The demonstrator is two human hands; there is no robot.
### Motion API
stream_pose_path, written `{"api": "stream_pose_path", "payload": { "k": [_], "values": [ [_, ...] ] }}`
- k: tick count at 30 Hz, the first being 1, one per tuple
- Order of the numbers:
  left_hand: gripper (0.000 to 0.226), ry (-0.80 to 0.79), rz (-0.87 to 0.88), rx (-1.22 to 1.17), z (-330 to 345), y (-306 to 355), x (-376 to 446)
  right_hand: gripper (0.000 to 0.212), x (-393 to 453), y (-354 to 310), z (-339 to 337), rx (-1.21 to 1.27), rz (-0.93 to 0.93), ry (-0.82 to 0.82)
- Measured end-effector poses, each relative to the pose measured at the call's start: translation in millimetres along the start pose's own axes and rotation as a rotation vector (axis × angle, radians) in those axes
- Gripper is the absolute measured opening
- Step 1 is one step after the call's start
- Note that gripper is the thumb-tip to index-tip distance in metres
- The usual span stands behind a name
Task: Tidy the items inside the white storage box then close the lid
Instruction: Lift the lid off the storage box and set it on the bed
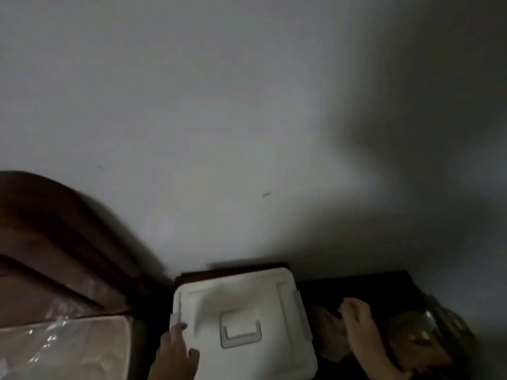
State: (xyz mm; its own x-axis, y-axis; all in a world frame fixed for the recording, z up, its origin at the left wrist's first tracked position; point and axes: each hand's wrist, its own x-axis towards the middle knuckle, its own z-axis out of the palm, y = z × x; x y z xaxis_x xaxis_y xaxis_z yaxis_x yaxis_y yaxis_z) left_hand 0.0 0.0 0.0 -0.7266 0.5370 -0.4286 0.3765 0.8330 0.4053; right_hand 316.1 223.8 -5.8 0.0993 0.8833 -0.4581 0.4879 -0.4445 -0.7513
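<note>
At far left lies a plastic-wrapped mattress [63, 349] against a dark wooden headboard [55, 242], well apart from the work. The left hand [175, 349] comes next: its fingers [179, 327] are loosely spread and rest on the left edge of the white storage box [241, 319], the fingertips just at the side latch [175, 315] — touching, not wrapped around anything. To the right of those fingers the lid [247, 297] sits flat on the box, its folded handle [241, 333] lying in the recess, so the contents are hidden and whether they are tidy cannot be told. Further right, past the right-side latch [303, 314], the right hand [362, 333] lies open and empty on the dark surface [370, 286], fingers pointing away from the body, near some blurred brownish items I cannot identify.

The step in hand looks like securing or releasing the left latch. To do it well, press with the fingertips squarely on the clip while the right hand moves in to steady the opposite side — otherwise the light box may slide.
</note>
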Motion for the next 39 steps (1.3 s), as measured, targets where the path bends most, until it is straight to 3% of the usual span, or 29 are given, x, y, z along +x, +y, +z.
{"api": "stream_pose_path", "payload": {
  "k": [3, 7, 11, 14, 18, 23, 28, 31, 35, 39],
  "values": [
    [0.077, -0.187, 0.126, 0.119, 50.9, 25.1, 8.5, 0.038, 11.1, 33.3, 48.5, -0.220, -0.025, -0.169],
    [0.089, -0.190, 0.303, 0.247, 123.6, 35.3, 15.8, 0.046, 29.0, 72.7, 95.6, -0.319, -0.065, -0.314],
    [0.081, -0.095, 0.452, 0.377, 181.4, 51.5, 34.6, 0.033, 46.5, 97.4, 126.8, -0.344, -0.165, -0.227],
    [0.075, 0.008, 0.514, 0.389, 211.6, 56.4, 39.1, 0.021, 52.4, 112.1, 137.2, -0.454, -0.289, -0.070],
    [0.076, 0.147, 0.563, 0.386, 229.2, 51.1, 42.5, 0.023, 54.0, 123.4, 134.9, -0.445, -0.384, -0.035],
    [0.076, 0.219, 0.583, 0.359, 237.2, 46.2, 47.3, 0.030, 54.8, 124.5, 133.2, -0.424, -0.363, -0.040],
    [0.076, 0.255, 0.592, 0.350, 239.1, 43.8, 48.8, 0.054, 63.1, 118.0, 126.3, -0.390, -0.170, -0.021],
    [0.073, 0.267, 0.606, 0.345, 240.2, 43.3, 47.8, 0.051, 66.4, 109.5, 131.0, -0.666, -0.402, 0.066],
    [0.056, 0.346, 0.632, 0.206, 237.5, 37.7, 43.8, 0.051, 51.4, 96.4, 166.0, -0.689, -0.882, 0.070],
    [0.049, 0.389, 0.620, -0.178, 232.3, 28.6, 43.6, 0.052, 45.3, 107.0, 193.8, -0.702, -0.932, 0.077]
  ]
}}
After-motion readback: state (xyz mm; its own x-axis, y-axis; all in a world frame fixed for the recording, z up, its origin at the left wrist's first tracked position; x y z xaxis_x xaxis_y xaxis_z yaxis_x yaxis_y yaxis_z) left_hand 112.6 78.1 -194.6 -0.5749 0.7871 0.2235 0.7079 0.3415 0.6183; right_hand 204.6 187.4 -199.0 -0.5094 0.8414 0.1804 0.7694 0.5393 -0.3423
